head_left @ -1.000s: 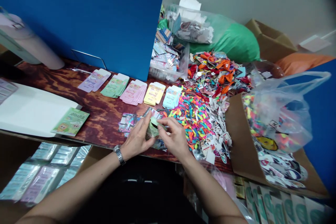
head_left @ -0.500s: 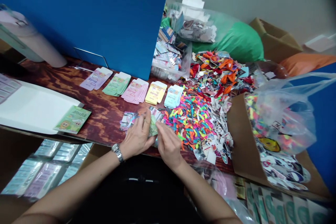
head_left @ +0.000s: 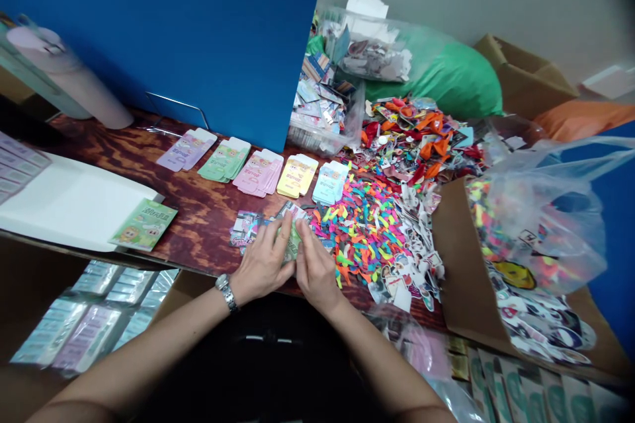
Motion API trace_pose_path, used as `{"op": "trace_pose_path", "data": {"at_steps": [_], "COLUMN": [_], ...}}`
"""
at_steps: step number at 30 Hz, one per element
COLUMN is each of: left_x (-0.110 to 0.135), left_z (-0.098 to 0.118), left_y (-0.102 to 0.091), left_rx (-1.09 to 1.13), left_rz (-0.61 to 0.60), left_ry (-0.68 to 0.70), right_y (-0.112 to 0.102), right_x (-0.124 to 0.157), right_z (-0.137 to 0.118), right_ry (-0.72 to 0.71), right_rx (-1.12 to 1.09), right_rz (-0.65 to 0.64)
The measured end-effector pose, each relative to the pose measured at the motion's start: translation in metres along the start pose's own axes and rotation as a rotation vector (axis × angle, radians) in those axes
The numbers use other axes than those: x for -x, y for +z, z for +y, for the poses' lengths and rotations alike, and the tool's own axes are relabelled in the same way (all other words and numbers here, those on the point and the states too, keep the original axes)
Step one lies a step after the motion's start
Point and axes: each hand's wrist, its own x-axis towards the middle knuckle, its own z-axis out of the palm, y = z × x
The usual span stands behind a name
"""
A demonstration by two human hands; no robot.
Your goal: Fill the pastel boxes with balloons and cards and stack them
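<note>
My left hand, with a metal watch on its wrist, and my right hand are pressed together around a small green packet near the table's front edge. Both hands pinch it with closed fingers. Under and behind them lie a few printed cards. Just right of my right hand spreads a heap of small neon paper shapes. Behind my hands, five fanned stacks of flat packets lie in a row: purple, green, pink, yellow and blue.
A blue partition stands behind the wooden table. A white sheet with a single green packet lies left. Sticker heaps, a clear tub, a cardboard box and a plastic bag crowd the right.
My right hand has drawn in leftward against my left hand, and both have closed tighter on the green packet. The view has shifted slightly.
</note>
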Motion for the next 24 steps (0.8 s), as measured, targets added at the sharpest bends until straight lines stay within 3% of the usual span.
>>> {"op": "trace_pose_path", "data": {"at_steps": [8, 13, 16, 20, 24], "left_x": [0.002, 0.0, -0.001, 0.009, 0.036], "left_z": [-0.004, -0.004, -0.004, -0.015, -0.047], "left_y": [-0.003, -0.003, -0.007, -0.028, -0.06], "left_rx": [0.016, 0.058, 0.089, 0.035, -0.283], "left_rz": [0.013, 0.028, 0.02, 0.016, 0.152], "left_ry": [0.012, 0.033, 0.004, -0.143, -0.276], "right_y": [-0.006, -0.001, 0.001, -0.001, 0.005], "right_x": [-0.002, -0.004, -0.008, -0.013, -0.019], "right_z": [0.0, 0.0, 0.001, 0.007, 0.015], "right_ry": [0.085, -0.058, -0.082, 0.01, 0.069], "right_rx": [-0.051, 0.025, 0.015, -0.06, -0.088], "right_rz": [-0.11, -0.068, -0.114, -0.119, -0.072]}}
